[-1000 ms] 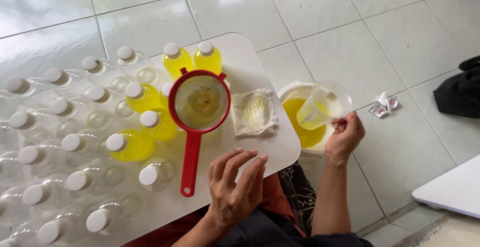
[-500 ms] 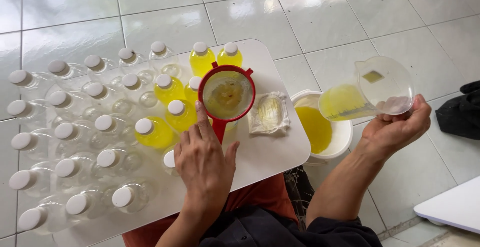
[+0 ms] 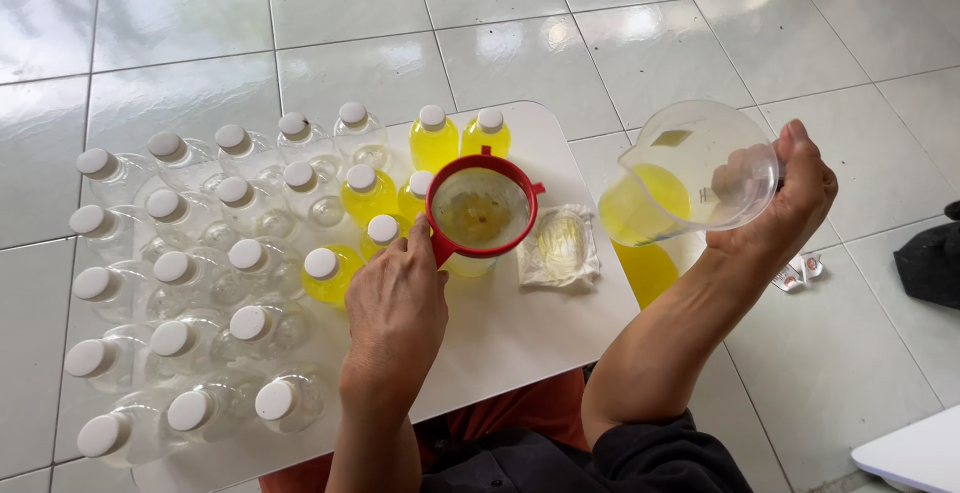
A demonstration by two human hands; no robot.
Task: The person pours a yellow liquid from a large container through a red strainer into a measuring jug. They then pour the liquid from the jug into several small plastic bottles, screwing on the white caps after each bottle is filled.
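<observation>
The fingers of the left hand (image 3: 397, 298) were closed on the handle of a round red plastic strainer with a fine mesh (image 3: 482, 209), pinching it just below the rim. The strainer sat level just beyond the fingertips, over a bottle whose yellow-filled base showed beneath the rim. To the left of those fingers stood a crowd of small clear plastic bottles with white caps (image 3: 180, 283), most of them looking empty. Nearest the knuckles and past the strainer stood the yellow-filled bottles with white caps (image 3: 432, 138). All stood on a white table with rounded corners (image 3: 520, 338).

The fingers of the right hand (image 3: 790, 198) were wrapped around the far side of a clear plastic measuring jug holding yellow liquid (image 3: 695, 173), the thumb up along its rim. The jug was held in the air, tilted with its spout toward the strainer, the liquid pooled at the low side. Between the two hands, on the table, lay a crumpled clear plastic wrapper (image 3: 560, 245), just right of the strainer. Below the jug, off the table edge, more yellow liquid (image 3: 648, 271) showed, its container mostly hidden. Farther right of the hand, small wrappers (image 3: 800, 271) lay on the white tiled floor (image 3: 560, 23).
</observation>
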